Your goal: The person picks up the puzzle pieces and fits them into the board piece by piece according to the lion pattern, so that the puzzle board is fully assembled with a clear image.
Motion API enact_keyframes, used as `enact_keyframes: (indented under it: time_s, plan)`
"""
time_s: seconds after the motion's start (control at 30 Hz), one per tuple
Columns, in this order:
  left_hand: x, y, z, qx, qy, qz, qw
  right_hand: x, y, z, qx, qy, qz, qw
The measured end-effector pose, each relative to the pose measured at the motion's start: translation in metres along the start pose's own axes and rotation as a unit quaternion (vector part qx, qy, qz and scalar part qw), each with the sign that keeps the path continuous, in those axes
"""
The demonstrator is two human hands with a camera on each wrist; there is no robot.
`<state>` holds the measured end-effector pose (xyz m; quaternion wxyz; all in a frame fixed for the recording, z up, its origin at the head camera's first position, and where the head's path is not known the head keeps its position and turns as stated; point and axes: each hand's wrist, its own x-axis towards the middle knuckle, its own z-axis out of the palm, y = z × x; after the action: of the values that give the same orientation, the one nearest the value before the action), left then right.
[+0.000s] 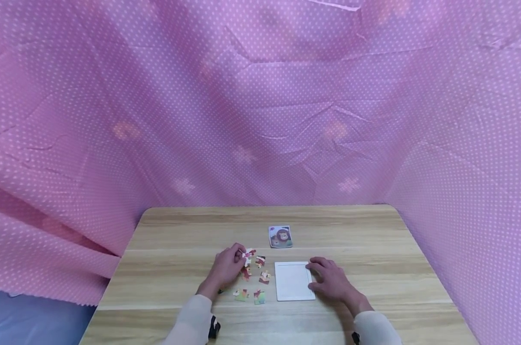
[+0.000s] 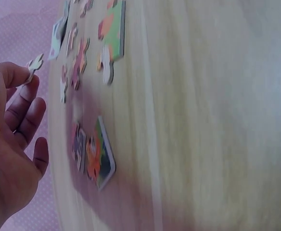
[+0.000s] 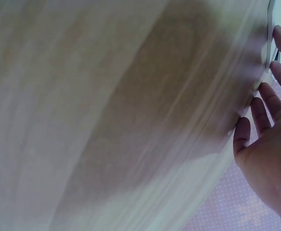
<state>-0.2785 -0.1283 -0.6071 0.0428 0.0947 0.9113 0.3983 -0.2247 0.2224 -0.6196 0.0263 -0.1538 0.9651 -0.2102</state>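
The left hand pinches a puzzle piece above the bench; the right hand, loosely spread, touches the right rim of the white tray. No piece shows inside it; loose pieces lie to its left, so the fitting looks unstarted.

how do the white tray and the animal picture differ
The white tray is plain, while the animal picture is printed in several colours. The tray is larger than the picture. The right hand touches the tray's edge, while the picture lies untouched, farther from the person. Both lie on the wooden table.
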Motion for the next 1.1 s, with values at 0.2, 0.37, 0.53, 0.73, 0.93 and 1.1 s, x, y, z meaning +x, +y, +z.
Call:
enact_keyframes:
  time_s: [0.2, 0.37, 0.53, 0.73, 0.93, 1.1]
  plan:
    - [-0.002, 0.008, 0.008, -0.015, -0.022, 0.005, 0.9996, 0.001, -0.001, -0.001, 0.005, -0.004, 0.006, 1.0000]
    - [0.000, 0.013, 0.016, -0.013, -0.016, 0.012, 0.9997, 0.005, -0.002, -0.003, 0.007, -0.010, 0.007, 0.9999]
    - [0.005, 0.017, 0.023, -0.001, -0.009, 0.014, 0.9999, 0.009, -0.003, -0.004, 0.004, -0.012, 0.003, 0.9999]
    - [0.009, 0.026, 0.031, 0.022, 0.000, 0.026, 0.9994, 0.013, -0.001, -0.004, 0.003, -0.006, -0.007, 1.0000]
    - [0.011, 0.033, 0.041, 0.051, 0.002, 0.044, 0.9977, 0.014, 0.002, -0.004, 0.005, -0.005, -0.014, 0.9999]
    - [0.012, 0.036, 0.050, 0.072, -0.008, 0.047, 0.9963, 0.015, 0.002, -0.005, 0.001, -0.005, -0.014, 0.9999]
